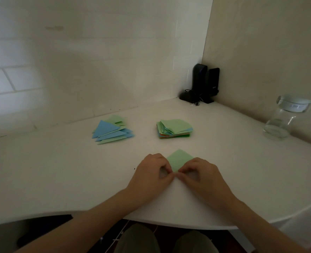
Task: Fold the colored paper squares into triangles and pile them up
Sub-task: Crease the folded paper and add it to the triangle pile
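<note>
Nearest you, your left hand point(151, 170) and right hand point(200, 173) both pinch the near corner of one green square point(178, 159) lying on the worktop point(60, 176); its fold looks barely begun. Farther off to the left lies one pile of finished triangles point(111, 131), blue and green, roughly seven showing. To the right waits one stack of unfolded squares point(174, 128), too many to count, so plenty remains.

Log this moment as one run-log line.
step: folding | left hand and right hand: pinch near corner of green paper square | folded triangles pile: back left | unfolded stack: back centre
</note>
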The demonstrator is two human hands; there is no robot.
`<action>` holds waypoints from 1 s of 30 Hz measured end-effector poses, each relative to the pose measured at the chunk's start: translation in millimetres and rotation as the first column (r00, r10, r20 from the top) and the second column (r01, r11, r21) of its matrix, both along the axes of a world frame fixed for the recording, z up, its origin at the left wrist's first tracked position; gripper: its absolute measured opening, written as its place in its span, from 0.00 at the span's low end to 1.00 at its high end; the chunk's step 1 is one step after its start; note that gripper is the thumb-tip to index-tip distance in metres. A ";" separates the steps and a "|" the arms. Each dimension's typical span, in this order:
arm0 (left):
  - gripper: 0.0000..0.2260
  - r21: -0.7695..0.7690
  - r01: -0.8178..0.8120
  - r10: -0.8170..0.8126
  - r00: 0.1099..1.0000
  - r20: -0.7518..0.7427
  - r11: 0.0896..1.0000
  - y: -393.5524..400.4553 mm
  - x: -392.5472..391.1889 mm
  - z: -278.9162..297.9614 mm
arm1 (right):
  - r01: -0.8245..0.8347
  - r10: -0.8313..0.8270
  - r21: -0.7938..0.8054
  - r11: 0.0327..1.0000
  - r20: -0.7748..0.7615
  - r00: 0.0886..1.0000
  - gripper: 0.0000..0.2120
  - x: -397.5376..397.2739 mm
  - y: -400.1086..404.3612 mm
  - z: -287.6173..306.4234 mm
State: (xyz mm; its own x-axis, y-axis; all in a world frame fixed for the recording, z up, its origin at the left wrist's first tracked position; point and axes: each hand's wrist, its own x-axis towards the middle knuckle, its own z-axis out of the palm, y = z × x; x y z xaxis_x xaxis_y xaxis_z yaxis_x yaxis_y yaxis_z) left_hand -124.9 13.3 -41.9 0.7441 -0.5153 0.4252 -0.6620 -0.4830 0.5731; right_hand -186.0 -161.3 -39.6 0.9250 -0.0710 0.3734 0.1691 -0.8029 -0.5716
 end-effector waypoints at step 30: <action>0.05 0.115 0.158 -0.170 0.981 0.096 0.981 8.4 7.9 9.7 | -0.179 0.147 -0.095 0.979 -0.276 0.950 0.05 -2.2 -18.3 35.7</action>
State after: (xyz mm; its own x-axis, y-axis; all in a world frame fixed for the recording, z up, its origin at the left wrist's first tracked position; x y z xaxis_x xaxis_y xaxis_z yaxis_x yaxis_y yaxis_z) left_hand -117.0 21.8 -32.2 0.5998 -0.6731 0.4326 -0.7910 -0.4174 0.4473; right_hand -188.2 -179.6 -3.9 0.9870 0.1189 0.1086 0.1582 -0.8409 -0.5175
